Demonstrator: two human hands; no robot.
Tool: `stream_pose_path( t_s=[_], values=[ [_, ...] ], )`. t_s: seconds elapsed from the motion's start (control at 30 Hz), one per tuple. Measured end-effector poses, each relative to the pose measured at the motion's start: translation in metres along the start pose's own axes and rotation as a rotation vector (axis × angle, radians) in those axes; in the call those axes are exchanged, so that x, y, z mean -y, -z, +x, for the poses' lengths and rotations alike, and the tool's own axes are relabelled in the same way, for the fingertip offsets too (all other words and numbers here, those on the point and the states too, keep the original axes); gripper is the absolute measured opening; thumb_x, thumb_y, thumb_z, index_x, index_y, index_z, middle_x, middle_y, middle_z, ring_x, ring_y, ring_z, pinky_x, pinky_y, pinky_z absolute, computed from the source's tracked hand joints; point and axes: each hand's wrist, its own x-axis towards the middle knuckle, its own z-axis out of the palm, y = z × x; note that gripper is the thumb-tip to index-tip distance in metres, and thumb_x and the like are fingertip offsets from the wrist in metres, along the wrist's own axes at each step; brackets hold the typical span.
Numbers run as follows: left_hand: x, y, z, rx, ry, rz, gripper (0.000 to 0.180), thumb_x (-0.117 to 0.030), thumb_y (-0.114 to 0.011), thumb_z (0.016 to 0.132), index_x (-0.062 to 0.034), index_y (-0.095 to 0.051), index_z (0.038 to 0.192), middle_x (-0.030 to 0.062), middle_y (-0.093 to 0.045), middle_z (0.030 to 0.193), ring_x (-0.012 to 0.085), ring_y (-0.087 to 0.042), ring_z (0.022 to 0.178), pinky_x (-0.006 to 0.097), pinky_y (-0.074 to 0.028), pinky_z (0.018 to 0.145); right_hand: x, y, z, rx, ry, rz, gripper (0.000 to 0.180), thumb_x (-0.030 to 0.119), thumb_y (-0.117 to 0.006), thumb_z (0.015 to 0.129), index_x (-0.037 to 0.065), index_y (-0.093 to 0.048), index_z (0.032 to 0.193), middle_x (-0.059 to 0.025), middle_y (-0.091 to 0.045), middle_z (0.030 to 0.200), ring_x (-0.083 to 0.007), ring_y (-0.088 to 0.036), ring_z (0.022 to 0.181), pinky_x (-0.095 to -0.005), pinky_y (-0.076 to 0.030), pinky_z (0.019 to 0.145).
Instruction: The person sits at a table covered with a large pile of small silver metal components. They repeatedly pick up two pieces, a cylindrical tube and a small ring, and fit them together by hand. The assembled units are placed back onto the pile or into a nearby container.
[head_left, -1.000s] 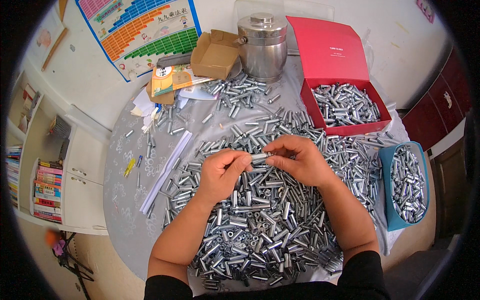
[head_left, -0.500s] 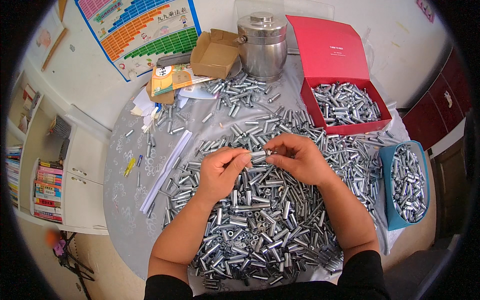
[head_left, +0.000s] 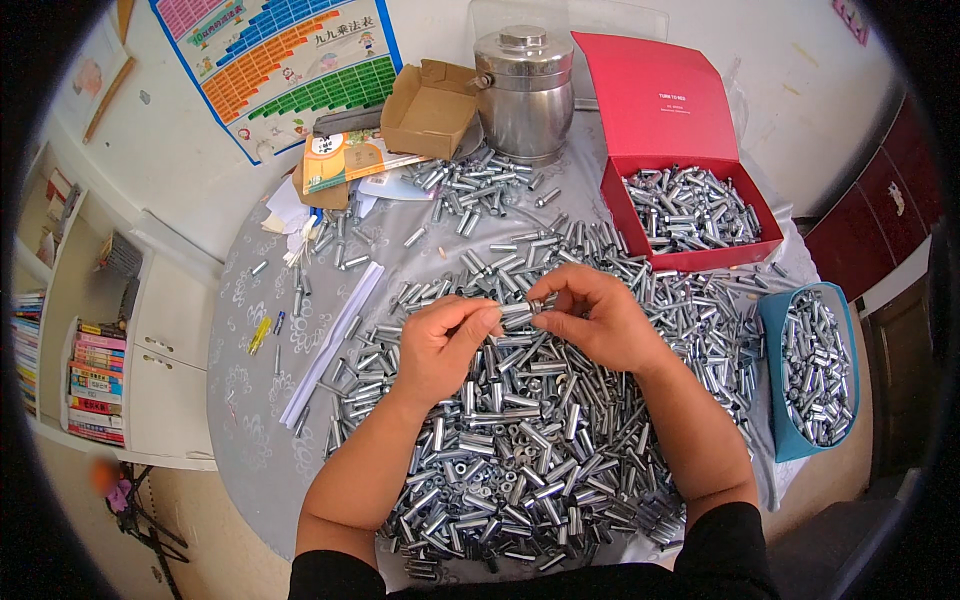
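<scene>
Between my two hands is a silvery sleeve anchor bolt [head_left: 516, 314], held roughly level above the heap. My left hand [head_left: 440, 338] pinches its left end between thumb and fingertips. The thumb and forefinger of my right hand [head_left: 592, 312] close on the other end, partly hiding it. Beneath and around both hands spreads a large heap of metal sleeves, bolts and anchors [head_left: 520, 400]. Several loose washers and nuts [head_left: 485, 475] lie among the pieces nearer to me.
An open red box [head_left: 715, 259] at the back right and a teal fabric bin [head_left: 775, 375] at the right edge hold similar anchors. Farther back stand a steel pot [head_left: 525, 90] and a small cardboard box [head_left: 425, 110]. A folded white paper strip [head_left: 330, 345] lies left of the heap.
My right fingertips have shifted very slightly at the anchor bolt's end. Both arms and everything else stay in place.
</scene>
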Motion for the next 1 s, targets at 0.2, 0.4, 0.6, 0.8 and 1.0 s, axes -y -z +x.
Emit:
stream_pose_path(
  t_s=[0.2, 0.4, 0.6, 0.8, 1.0],
  values=[
    [-0.001, 0.000, 0.000, 0.009, -0.019, 0.014, 0.016, -0.012, -0.066, 0.093, 0.0016, -0.071, 0.098, 0.0069, -0.069, 0.079, 0.0134, -0.061, 0.068, 0.027, -0.047, 0.063, -0.001, 0.001, 0.000, 0.015, -0.002, -0.005, 0.025, 0.011, -0.075, 0.087, 0.001, -0.066, 0.108, -0.0009, -0.063, 0.086, -0.0037, -0.051, 0.068, -0.0224, -0.043, 0.060],
    [0.003, 0.000, -0.001, 0.015, -0.018, -0.011, 0.016, -0.013, -0.066, 0.093, 0.0018, -0.071, 0.099, 0.0070, -0.069, 0.079, 0.0131, -0.061, 0.069, 0.027, -0.047, 0.062, -0.002, 0.001, 0.001, 0.023, 0.002, -0.017, 0.020, 0.011, -0.074, 0.087, 0.002, -0.067, 0.104, 0.0003, -0.061, 0.080, -0.0045, -0.051, 0.068, -0.0224, -0.043, 0.060],
    [0.001, 0.000, 0.000, 0.019, 0.020, -0.020, 0.017, -0.013, -0.065, 0.094, 0.0019, -0.071, 0.099, 0.0068, -0.069, 0.079, 0.0133, -0.062, 0.071, 0.027, -0.048, 0.065, -0.004, 0.002, 0.001, 0.032, -0.033, 0.042, 0.022, 0.011, -0.074, 0.087, 0.002, -0.066, 0.106, 0.0008, -0.061, 0.084, -0.0043, -0.049, 0.066, -0.0216, -0.042, 0.059],
    [0.001, 0.002, 0.000, 0.036, 0.011, 0.001, 0.019, -0.013, -0.064, 0.095, 0.0031, -0.070, 0.102, 0.0085, -0.070, 0.083, 0.0139, -0.065, 0.076, 0.026, -0.050, 0.070, 0.001, -0.002, 0.000, -0.013, 0.013, 0.003, 0.022, 0.011, -0.073, 0.088, 0.002, -0.066, 0.106, 0.0010, -0.062, 0.085, -0.0032, -0.051, 0.069, -0.0216, -0.043, 0.060],
    [-0.001, 0.000, 0.001, -0.009, 0.013, -0.015, 0.017, -0.013, -0.065, 0.094, 0.0019, -0.071, 0.099, 0.0062, -0.069, 0.079, 0.0115, -0.062, 0.071, 0.025, -0.047, 0.064, 0.004, -0.003, -0.001, -0.016, -0.009, 0.074, 0.022, 0.011, -0.073, 0.088, 0.001, -0.066, 0.107, 0.0009, -0.062, 0.084, -0.0034, -0.053, 0.070, -0.0218, -0.044, 0.061]
  ],
)
